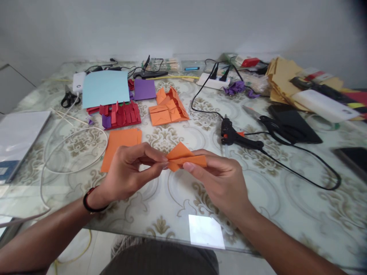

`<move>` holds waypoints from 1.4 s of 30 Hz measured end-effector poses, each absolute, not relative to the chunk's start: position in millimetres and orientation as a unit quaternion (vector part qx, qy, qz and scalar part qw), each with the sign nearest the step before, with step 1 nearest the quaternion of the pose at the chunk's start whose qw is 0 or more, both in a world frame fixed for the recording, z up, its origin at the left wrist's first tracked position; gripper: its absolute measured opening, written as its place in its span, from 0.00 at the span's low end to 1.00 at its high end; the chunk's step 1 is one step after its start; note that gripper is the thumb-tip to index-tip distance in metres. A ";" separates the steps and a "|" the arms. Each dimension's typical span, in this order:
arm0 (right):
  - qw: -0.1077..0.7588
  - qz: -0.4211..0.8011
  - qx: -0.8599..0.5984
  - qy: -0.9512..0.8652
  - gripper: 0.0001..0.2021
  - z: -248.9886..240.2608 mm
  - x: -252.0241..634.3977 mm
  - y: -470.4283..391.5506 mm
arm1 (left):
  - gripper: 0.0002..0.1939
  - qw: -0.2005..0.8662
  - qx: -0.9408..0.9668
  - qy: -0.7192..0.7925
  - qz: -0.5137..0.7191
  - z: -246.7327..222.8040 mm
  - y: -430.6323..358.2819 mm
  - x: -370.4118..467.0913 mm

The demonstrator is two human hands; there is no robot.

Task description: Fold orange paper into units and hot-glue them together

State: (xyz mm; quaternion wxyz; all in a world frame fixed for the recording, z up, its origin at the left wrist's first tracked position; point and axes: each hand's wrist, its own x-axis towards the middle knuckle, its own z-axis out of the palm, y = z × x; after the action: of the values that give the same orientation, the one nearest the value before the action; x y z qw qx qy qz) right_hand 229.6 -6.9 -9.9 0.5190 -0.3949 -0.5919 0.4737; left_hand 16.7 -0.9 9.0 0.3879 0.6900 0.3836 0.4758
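Folded orange paper (180,151) is up in the air, above the desk (160,206), nearer the front edge and about midway between its left and right edges. Left hand (129,172) pinches its left tip, thumb against index finger; right hand (220,175) grips the right end, thumb on the near face, fingers behind. We'd call it very light, thin and springy, stiffer along the creases than across the loose flaps. Not slippery, we think, but easy to crush or tear, so we'd take it by the layered folds at the ends with a light pinch and leave the pointed top flap alone.

Flat orange sheets (114,143) lie left of it; folded orange pieces (169,110) sit further back, toward the rear edge.

Containers: we see one clear packet (164,64) along the rear edge, thin wooden sticks (169,65) inside. Another clear bag (259,81) lies toward the rear right corner, beside crumpled purple paper (235,88); we can't tell what it holds
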 end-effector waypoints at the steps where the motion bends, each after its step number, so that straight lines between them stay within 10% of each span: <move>1: 0.523 0.472 -0.395 -0.591 0.09 -10.2 229.1 -6.7 | 0.05 0.396 0.683 0.386 0.477 8.9 -1.1 17.3; 27: 0.527 0.498 -0.406 -0.556 0.05 -7.7 228.5 -8.6 | 0.06 0.458 0.696 0.387 0.394 11.7 6.0 12.2; 42: 0.562 0.352 -0.374 -0.648 0.07 -1.1 238.1 -5.2 | 0.02 0.197 0.822 0.349 0.405 18.1 5.2 9.2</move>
State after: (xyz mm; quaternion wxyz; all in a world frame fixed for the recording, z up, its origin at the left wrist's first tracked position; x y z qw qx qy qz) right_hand 238.1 -5.2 -1.1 0.5619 -0.3742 -0.6483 0.3521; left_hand 9.2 5.2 18.1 0.1966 0.8222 0.3486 0.4047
